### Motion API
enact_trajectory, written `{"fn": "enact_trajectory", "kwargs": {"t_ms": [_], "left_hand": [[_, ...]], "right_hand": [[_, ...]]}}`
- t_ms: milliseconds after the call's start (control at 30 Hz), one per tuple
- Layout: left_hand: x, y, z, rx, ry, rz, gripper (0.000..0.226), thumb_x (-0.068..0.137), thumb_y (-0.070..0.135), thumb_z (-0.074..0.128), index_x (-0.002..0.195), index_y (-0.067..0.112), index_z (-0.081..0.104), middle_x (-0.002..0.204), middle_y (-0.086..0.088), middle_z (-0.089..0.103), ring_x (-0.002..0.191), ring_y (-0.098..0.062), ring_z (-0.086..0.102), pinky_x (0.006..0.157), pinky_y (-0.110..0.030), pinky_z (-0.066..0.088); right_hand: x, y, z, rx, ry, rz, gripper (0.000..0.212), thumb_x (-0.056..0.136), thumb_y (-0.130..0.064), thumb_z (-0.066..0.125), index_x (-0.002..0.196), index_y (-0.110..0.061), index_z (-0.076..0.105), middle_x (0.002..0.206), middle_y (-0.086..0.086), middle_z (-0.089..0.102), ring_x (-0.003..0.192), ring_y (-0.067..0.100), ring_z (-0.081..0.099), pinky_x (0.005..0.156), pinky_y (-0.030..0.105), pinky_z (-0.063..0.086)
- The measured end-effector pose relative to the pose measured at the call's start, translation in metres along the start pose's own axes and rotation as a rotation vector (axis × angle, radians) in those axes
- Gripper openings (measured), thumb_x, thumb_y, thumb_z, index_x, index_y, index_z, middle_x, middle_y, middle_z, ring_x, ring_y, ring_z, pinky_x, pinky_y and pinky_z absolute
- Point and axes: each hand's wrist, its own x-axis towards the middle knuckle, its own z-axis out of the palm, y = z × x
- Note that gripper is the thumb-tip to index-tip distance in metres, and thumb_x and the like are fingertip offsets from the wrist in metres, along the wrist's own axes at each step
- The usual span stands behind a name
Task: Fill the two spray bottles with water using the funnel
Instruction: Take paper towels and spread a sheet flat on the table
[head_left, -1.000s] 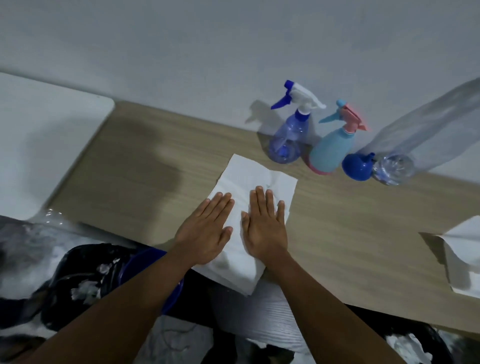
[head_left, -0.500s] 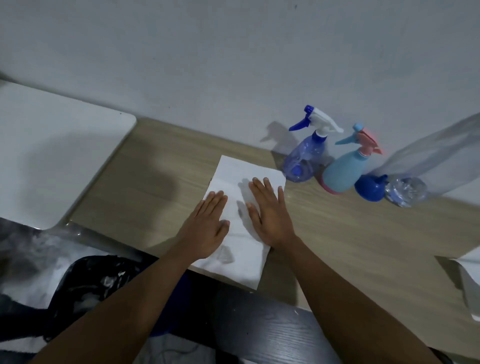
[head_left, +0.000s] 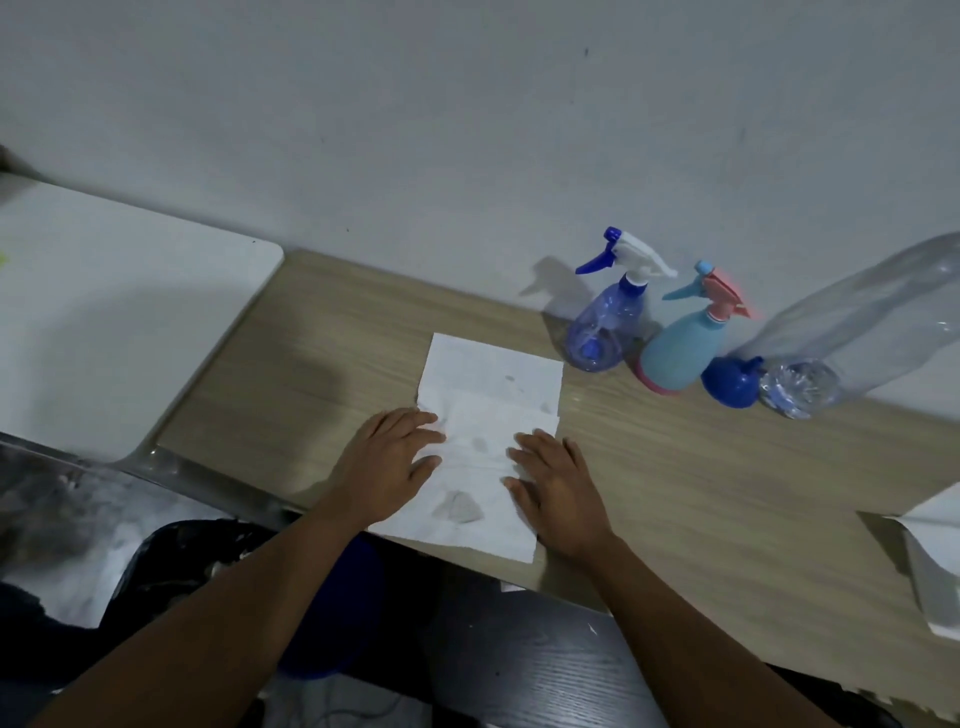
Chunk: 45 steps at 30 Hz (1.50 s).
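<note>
Both hands flat on paper towel (head_left: 483, 441).
L hand (head_left: 387, 462) & R hand (head_left: 558, 488) lay spread, gripping nothing; funnel (head_left: 732, 383) beyond towel, partly hidden behind the blue bottle (head_left: 683, 353).

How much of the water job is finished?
Both spray bottles, the clear blue one and the light blue one, stand capped by the wall, beside the blue funnel and a big clear bottle. How full they are is hard to tell. Both hands press a spotted paper towel flat on the table, so likely only wiping remains.

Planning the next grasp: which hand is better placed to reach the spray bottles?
Right. The right hand lies on the paper towel's right edge, nearer both spray bottles, which stand far right by the wall; the left hand would cross over.
</note>
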Motion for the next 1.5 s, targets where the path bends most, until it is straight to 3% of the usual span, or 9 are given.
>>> {"fn": "enact_trajectory", "kwargs": {"t_ms": [133,333,500,633,733,867,1067,1333,1500], "left_hand": [[-0.005,0.009,-0.006,-0.015,0.047,-0.036,0.034,0.090,0.047,0.043,0.100,0.032,0.071,0.120,0.014,0.065,0.114,-0.011,0.057,0.105,-0.032,0.035],[0.003,0.040,-0.036,-0.107,0.079,-0.085,0.013,0.096,0.038,0.056,0.099,0.031,0.067,0.096,0.016,0.072,0.087,-0.011,0.066,0.105,-0.038,0.033],[0.019,0.092,-0.081,-0.373,0.107,-0.161,0.012,0.093,0.029,0.064,0.103,0.023,0.069,0.096,0.019,0.067,0.075,0.008,0.058,0.072,-0.001,0.039],[0.041,0.143,-0.102,-0.525,0.103,-0.160,0.009,0.089,0.020,0.068,0.097,0.023,0.069,0.094,0.013,0.069,0.081,0.000,0.063,0.062,-0.006,0.042],[0.058,0.183,-0.107,-0.616,0.126,-0.099,0.014,0.085,0.014,0.071,0.090,0.027,0.067,0.090,0.012,0.070,0.085,-0.004,0.064,0.073,-0.013,0.042],[0.071,0.250,-0.108,-0.660,0.120,-0.033,0.012,0.084,0.017,0.073,0.093,0.025,0.070,0.090,0.012,0.070,0.082,-0.001,0.063,0.068,-0.005,0.040],[0.069,0.370,-0.093,-0.743,0.034,0.037,0.013,0.084,0.017,0.075,0.091,0.026,0.068,0.088,0.010,0.071,0.078,-0.004,0.064,0.071,-0.017,0.048],[0.030,0.533,0.000,-0.770,-0.178,0.035,0.013,0.082,0.013,0.075,0.085,0.024,0.070,0.086,0.012,0.071,0.076,0.000,0.064,0.068,-0.014,0.047],[-0.008,0.597,0.080,-0.682,-0.366,-0.042,0.021,0.079,0.008,0.071,0.074,0.028,0.066,0.080,0.005,0.069,0.072,-0.012,0.063,0.063,-0.020,0.045]], "right_hand": [[-0.001,-0.005,-0.007,0.040,0.063,-0.050,0.025,0.094,-0.023,0.053,0.109,-0.022,0.073,0.121,-0.003,0.068,0.116,0.019,0.061,0.102,0.049,0.045],[-0.002,-0.007,-0.047,0.232,0.045,0.053,0.018,0.095,-0.016,0.059,0.104,-0.018,0.074,0.103,0.000,0.074,0.092,0.017,0.066,0.085,0.033,0.052],[-0.010,0.003,-0.101,0.447,0.163,0.205,0.014,0.094,-0.007,0.063,0.102,-0.012,0.073,0.097,-0.004,0.074,0.089,0.005,0.066,0.080,0.016,0.048],[-0.028,0.022,-0.153,0.500,0.270,0.308,0.013,0.093,-0.008,0.065,0.100,-0.014,0.074,0.094,-0.009,0.072,0.087,-0.007,0.064,0.077,0.007,0.045],[-0.052,0.038,-0.191,0.525,0.351,0.359,0.009,0.092,-0.009,0.068,0.098,-0.014,0.073,0.090,-0.009,0.071,0.078,-0.010,0.063,0.072,0.008,0.044],[-0.096,0.064,-0.239,0.568,0.452,0.423,0.009,0.092,-0.010,0.070,0.098,-0.013,0.074,0.082,-0.011,0.069,0.064,-0.010,0.060,0.063,0.007,0.043],[-0.194,0.115,-0.307,0.605,0.572,0.497,0.008,0.092,-0.013,0.071,0.100,-0.011,0.073,0.083,-0.003,0.071,0.056,-0.003,0.058,0.051,0.013,0.045],[-0.364,0.228,-0.333,0.708,0.434,0.683,0.002,0.090,-0.018,0.075,0.091,-0.018,0.074,0.096,-0.002,0.074,0.081,0.012,0.064,0.074,0.030,0.053],[-0.454,0.279,-0.312,0.647,0.292,0.831,0.005,0.091,-0.014,0.071,0.086,-0.016,0.072,0.080,-0.005,0.073,0.072,0.011,0.067,0.059,0.020,0.052]]}}
